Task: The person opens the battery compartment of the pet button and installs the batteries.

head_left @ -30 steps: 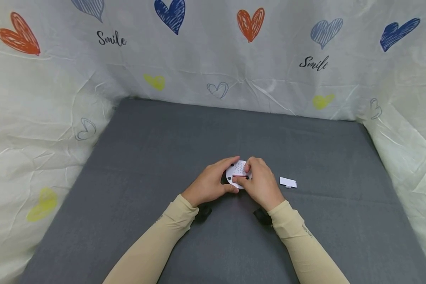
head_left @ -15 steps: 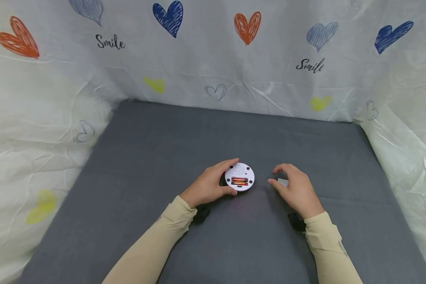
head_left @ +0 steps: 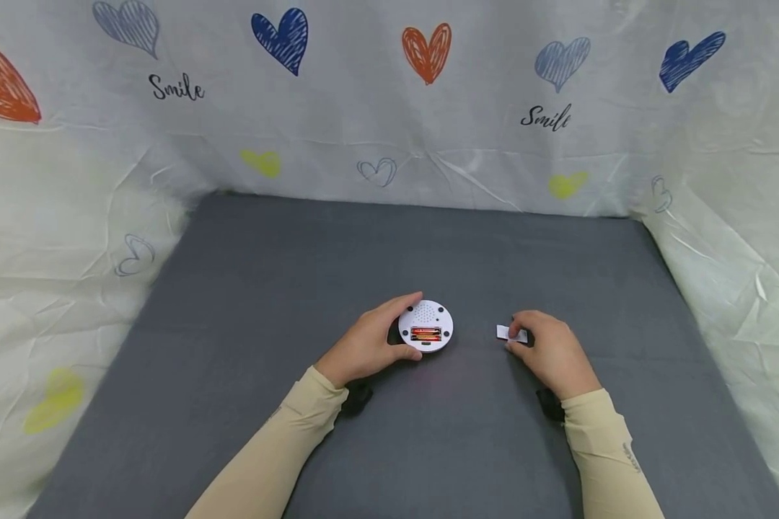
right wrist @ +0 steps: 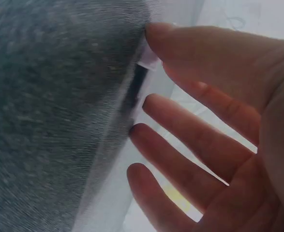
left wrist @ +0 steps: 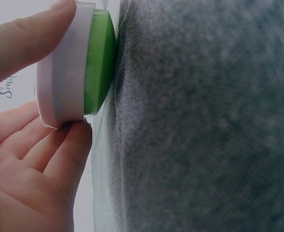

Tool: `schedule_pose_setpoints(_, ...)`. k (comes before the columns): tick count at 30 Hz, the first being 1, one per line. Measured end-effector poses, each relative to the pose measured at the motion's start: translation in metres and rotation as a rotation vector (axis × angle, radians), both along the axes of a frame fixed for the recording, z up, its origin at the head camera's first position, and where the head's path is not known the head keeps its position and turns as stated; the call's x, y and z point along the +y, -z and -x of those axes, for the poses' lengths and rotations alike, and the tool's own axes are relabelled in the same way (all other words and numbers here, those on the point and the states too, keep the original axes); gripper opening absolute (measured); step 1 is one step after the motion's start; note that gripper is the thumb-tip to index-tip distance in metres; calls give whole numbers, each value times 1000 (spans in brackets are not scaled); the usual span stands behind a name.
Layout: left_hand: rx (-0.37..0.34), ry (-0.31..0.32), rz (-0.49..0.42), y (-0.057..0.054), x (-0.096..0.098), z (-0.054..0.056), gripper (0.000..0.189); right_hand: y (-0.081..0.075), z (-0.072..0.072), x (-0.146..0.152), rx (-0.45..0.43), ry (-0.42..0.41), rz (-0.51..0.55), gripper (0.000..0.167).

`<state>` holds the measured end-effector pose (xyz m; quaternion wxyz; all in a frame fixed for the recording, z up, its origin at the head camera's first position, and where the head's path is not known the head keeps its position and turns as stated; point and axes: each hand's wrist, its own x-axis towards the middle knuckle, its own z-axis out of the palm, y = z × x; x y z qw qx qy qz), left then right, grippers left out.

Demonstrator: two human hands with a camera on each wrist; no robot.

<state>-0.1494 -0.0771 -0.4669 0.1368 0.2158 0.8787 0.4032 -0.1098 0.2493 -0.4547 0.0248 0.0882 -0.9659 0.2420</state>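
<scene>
- Beige sleeves (head_left: pixel 599 454) are covering both forearms nearest the camera.
- The hands are working apart: the left hand (head_left: pixel 368 342) is gripping the round device (head_left: pixel 426 315) by its sides, thumb and fingers spread around the rim, while the right hand (head_left: pixel 554 353) is pinching the small white cover (head_left: pixel 503 332) between thumb and forefinger.
- The device is sitting over the grey cloth (head_left: pixel 396 252), left of the cover and well apart from it. Its white face is turning upward, showing a patch of tiny holes, dark round feet near the edge and an uncovered compartment where two red-and-orange batteries (head_left: pixel 425 334) are lying side by side. In the left wrist view, a green section is showing beneath the smooth white wall.
- Behind, a pale backdrop (head_left: pixel 337 115) is hanging, bearing coloured hearts and "Smile" lettering.
</scene>
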Motion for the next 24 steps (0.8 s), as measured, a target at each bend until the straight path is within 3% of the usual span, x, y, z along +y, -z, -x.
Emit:
schedule_pose_setpoints(13, -6, 16, 0, -8, 0, -1, 98, -3, -1, -18, 43, -3, -53, 12)
schedule_pose_setpoints(24, -9, 7, 8, -7, -2, -1, 97, -23, -9, -75, 212, -122, -5, 17)
